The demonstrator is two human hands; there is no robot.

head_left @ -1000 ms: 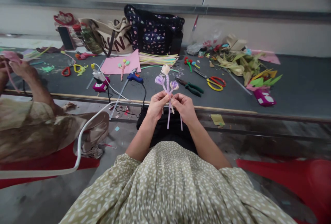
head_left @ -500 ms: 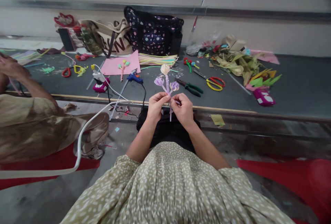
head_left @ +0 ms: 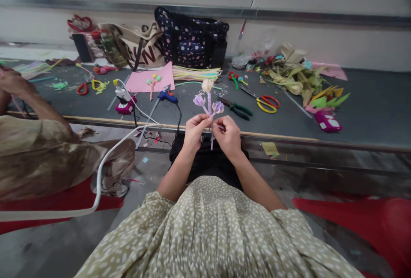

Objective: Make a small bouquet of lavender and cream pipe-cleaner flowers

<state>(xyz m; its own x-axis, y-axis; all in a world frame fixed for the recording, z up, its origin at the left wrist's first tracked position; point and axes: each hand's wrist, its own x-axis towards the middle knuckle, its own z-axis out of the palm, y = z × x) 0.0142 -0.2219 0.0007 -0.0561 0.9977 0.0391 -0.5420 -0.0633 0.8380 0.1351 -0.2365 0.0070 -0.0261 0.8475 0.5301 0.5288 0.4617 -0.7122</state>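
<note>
Between my hands stands an upright craft flower sprig (head_left: 209,102) with one cream bloom on top and two purple blooms lower down. My left hand (head_left: 194,131) pinches its purple stem just under the side branches. My right hand (head_left: 227,136) is closed on the stem from the other side, with a short purple piece showing at its fingers. The stem's lower end pokes out below my fingertips. Beyond my right hand lie pliers (head_left: 236,109) with dark green handles. A blue glue gun (head_left: 167,95) rests beyond my left hand.
Scissors (head_left: 266,101), a pink sheet (head_left: 135,82), pipe cleaners (head_left: 195,73) and dried husks (head_left: 293,79) lie on the dark table (head_left: 369,106). Bags (head_left: 191,38) stand at the back. A white cable (head_left: 101,171) loops at left, near a seated co-worker (head_left: 38,158).
The flower sprig has shifted very slightly to the right and leans a little less to the left. Both hands keep their hold on the stem.
</note>
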